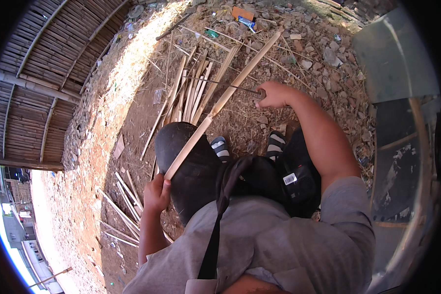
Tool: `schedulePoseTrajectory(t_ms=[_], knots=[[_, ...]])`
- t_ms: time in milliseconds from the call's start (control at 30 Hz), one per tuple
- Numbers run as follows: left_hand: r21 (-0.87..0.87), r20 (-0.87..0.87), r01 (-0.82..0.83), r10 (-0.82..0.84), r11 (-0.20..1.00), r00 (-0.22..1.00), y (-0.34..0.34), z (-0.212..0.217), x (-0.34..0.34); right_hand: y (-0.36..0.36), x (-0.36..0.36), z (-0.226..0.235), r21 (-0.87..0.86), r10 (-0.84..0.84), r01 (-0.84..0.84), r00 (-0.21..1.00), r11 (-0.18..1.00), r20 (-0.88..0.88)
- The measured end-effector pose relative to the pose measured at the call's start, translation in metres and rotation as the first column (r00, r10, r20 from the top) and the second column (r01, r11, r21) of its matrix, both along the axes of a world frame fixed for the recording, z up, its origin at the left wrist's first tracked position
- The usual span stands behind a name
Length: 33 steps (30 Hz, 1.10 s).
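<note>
My left hand (157, 193) grips the near end of a long pale bamboo strip (225, 98) that lies across my left knee and runs up and to the right over the ground. My right hand (274, 94) is stretched forward and closed around the handle of a thin-bladed knife (215, 83), whose dark blade points left across a pile of split bamboo strips (191, 93) on the dirt.
More split strips (125, 206) lie on the ground at my left side. A bamboo fence (49, 63) stands at the upper left. Stones and litter (318, 54) cover the ground ahead. A grey metal panel (392, 54) is at my right. A black bag (299, 181) rests on my lap.
</note>
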<state>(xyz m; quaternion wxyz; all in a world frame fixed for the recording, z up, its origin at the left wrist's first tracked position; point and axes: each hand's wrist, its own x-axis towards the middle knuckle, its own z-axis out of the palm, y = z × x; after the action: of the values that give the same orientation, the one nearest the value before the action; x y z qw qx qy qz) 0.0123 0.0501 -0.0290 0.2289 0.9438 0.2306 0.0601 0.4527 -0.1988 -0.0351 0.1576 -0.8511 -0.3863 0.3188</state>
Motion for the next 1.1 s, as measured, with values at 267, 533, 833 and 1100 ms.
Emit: schedulePoseTrajectory(t_ms=[267, 533, 833, 1100], knots=[[0.014, -0.025, -0.016, 0.016, 1.000, 1.000, -0.004, 0.003, 0.001, 0.008, -0.030, 0.003, 0.077, 0.152, -0.160, 0.983, 0.984, 0.101], [-0.013, -0.043, -0.024, 0.023, 1.000, 0.999, -0.001, 0.005, 0.004, -0.015, 0.012, -0.005, 0.019, -0.065, 0.064, 0.996, 0.998, 0.068], [0.003, -0.038, -0.031, 0.031, 1.000, 0.999, 0.000, 0.001, 0.001, 0.009, -0.017, 0.014, -0.054, 0.215, -0.212, 0.976, 0.976, 0.045], [0.049, -0.076, -0.050, 0.053, 0.998, 0.996, 0.000, 0.004, 0.004, 0.004, -0.026, 0.017, 0.058, 0.011, -0.016, 0.996, 0.998, 0.084]])
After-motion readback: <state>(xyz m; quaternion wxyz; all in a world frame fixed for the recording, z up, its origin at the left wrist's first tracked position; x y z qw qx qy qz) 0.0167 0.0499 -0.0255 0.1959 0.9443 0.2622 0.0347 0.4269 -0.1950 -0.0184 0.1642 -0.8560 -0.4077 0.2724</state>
